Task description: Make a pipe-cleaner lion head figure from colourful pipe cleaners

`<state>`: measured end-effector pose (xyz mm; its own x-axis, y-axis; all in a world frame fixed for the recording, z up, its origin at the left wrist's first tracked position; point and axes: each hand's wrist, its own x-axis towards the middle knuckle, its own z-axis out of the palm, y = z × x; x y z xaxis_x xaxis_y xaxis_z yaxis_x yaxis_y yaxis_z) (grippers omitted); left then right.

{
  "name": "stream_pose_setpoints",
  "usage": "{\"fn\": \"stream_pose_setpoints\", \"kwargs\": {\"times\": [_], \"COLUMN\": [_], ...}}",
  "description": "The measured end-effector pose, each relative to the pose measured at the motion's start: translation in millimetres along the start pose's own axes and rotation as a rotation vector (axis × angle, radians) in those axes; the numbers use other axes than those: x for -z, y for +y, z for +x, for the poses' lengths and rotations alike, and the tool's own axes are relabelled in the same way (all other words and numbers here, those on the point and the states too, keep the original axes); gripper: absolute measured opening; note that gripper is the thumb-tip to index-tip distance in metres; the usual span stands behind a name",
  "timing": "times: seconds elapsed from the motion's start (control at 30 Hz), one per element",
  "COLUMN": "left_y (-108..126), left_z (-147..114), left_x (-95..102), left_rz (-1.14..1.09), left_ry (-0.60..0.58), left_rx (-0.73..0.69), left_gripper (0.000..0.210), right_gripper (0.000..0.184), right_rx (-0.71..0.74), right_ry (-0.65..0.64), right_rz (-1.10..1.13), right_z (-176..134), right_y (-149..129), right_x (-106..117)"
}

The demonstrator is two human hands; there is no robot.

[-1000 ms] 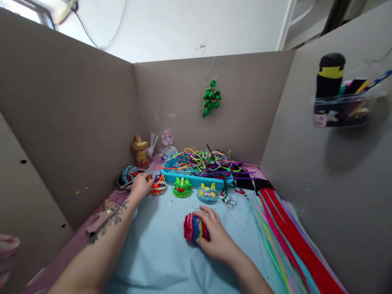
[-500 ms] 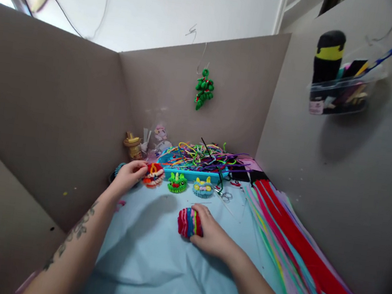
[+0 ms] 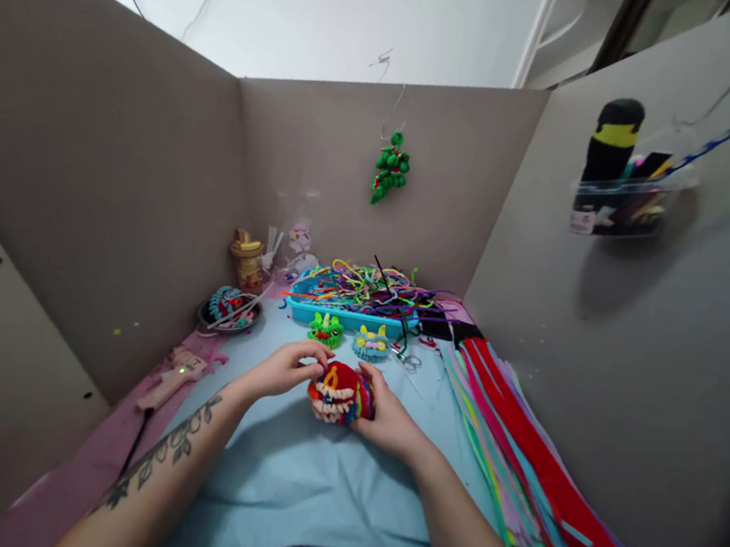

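Observation:
My left hand (image 3: 290, 369) pinches the upper left edge of a red fuzzy pipe-cleaner face piece (image 3: 332, 402), which has an orange loop and pale tooth-like fringes. My right hand (image 3: 392, 419) is wrapped round a striped pipe-cleaner piece (image 3: 363, 396) in red, blue and yellow. The face piece sits against the left end of the striped one; whether they are joined I cannot tell. Just beyond my hands are a green pipe-cleaner animal head (image 3: 326, 331) and a light blue one (image 3: 370, 343) with yellow ears.
A blue tray (image 3: 352, 318) heaped with pipe cleaners stands at the back, scissors (image 3: 408, 362) before it. Long pipe cleaners (image 3: 542, 458) lie along the right. At left are a pink glue gun (image 3: 180, 375) and a dark bowl (image 3: 251, 323). Grey panels (image 3: 326, 161) enclose the table.
My left hand has brought the red face piece from the back left to the striped piece. My right hand still holds the striped piece. The view has shifted, showing the glue gun and bowl.

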<state>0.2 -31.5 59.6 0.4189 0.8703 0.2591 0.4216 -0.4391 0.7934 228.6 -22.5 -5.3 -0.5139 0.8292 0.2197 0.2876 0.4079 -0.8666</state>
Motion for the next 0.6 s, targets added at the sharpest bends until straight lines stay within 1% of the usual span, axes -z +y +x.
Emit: {"fn": "stream_pose_setpoints", "kwargs": {"times": [0.1,0.17,0.23,0.3,0.43,0.5,0.6], "left_y": [3,2,0,-3,-9,-12,-17], "left_z": [2,3,5,6,9,11,13], "left_x": [-3.6,-6.6,-9.1,-11.0,-15.6,-17.1,-15.7], "left_rz": [0.037,0.037,0.022,0.007,-0.044,-0.063,-0.056], "left_ry": [-0.054,-0.075,-0.064,-0.044,-0.01,0.007,-0.003], "left_rx": [-0.051,-0.081,-0.076,-0.046,-0.011,-0.018,-0.044], "left_gripper": [0.019,0.018,0.018,0.019,0.023,0.024,0.023], "right_gripper": [0.077,0.077,0.079,0.08,0.07,0.066,0.064], "right_rx": [0.046,0.07,0.058,0.018,-0.015,-0.008,-0.003], "right_ry": [0.005,0.001,0.017,0.062,0.135,0.133,0.108], "right_rz": [-0.037,-0.063,-0.082,-0.087,-0.011,0.047,0.115], "right_z": [3,4,5,6,9,13,18], "right_y": [7,10,14,18,26,28,28], "right_x": [1,2,4,6,8,8,8]}}
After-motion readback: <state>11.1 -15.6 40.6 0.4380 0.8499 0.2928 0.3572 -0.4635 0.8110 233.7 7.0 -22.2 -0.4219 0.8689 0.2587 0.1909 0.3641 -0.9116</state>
